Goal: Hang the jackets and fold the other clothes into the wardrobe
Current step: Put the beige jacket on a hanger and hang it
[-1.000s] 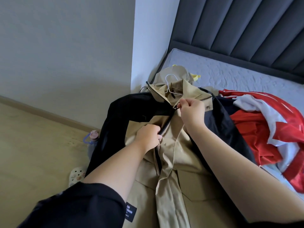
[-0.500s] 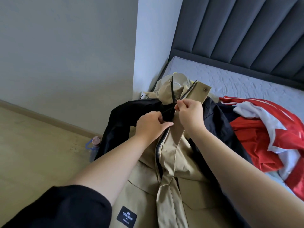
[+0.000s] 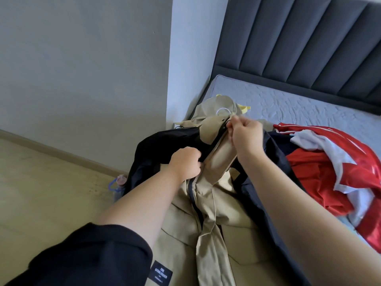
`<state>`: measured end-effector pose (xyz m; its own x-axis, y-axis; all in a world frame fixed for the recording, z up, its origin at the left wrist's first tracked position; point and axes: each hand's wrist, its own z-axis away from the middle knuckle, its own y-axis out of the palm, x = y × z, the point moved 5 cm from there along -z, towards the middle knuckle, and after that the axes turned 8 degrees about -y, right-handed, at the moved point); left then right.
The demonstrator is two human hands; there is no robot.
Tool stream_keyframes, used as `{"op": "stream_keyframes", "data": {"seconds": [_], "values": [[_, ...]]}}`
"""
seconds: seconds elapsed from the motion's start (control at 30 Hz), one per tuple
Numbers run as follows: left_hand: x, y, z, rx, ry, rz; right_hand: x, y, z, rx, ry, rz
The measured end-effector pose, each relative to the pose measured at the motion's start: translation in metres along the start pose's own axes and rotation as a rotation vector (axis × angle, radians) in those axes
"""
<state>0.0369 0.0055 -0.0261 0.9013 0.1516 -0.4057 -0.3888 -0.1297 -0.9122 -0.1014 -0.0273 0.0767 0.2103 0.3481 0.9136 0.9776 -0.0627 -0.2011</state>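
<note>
While the jacket (image 3: 208,213) is lying on the bed (image 3: 288,104), my left hand (image 3: 185,162) is gripping its front and my right hand (image 3: 244,134) is pinching the zip pull at the collar.

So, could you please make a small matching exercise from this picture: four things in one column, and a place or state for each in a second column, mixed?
Things
1. right hand
2. left hand
3. red and white garment
4. water bottle

Places or states
A. stands on the floor beside the bed
B. pinches near the collar of the tan jacket
C. lies crumpled on the mattress
D. grips the jacket front lower down

Pairs: 1-B, 2-D, 3-C, 4-A
</note>
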Motion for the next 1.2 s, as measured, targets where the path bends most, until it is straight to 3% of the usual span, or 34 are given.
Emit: {"op": "stream_keyframes", "data": {"seconds": [0.27,0.33,0.47,0.7,0.8,0.97,1.03,1.2], "values": [[0.014,0.016,0.017,0.14,-0.081,-0.105,-0.001,0.018,0.0,0.112,-0.094,0.072],[0.018,0.021,0.022,0.199,-0.068,-0.116,-0.012,0.02,-0.004,0.183,-0.131,0.239],[0.031,0.033,0.031,0.258,-0.082,-0.083,-0.044,0.011,-0.023,0.172,-0.212,0.635],[0.043,0.037,0.031,0.254,-0.074,-0.023,-0.109,0.008,-0.064,0.448,-0.046,1.138],[0.048,0.035,0.029,0.238,-0.084,0.023,-0.124,0.015,-0.069,0.547,0.118,1.093],[0.051,0.033,0.029,0.24,-0.126,0.069,-0.13,0.025,-0.066,0.68,0.082,1.076],[0.049,0.032,0.029,0.243,-0.117,0.046,-0.134,0.024,-0.065,0.646,0.095,1.058],[0.05,0.032,0.03,0.251,-0.08,0.015,-0.12,0.013,-0.072,0.232,0.075,0.768]]}}
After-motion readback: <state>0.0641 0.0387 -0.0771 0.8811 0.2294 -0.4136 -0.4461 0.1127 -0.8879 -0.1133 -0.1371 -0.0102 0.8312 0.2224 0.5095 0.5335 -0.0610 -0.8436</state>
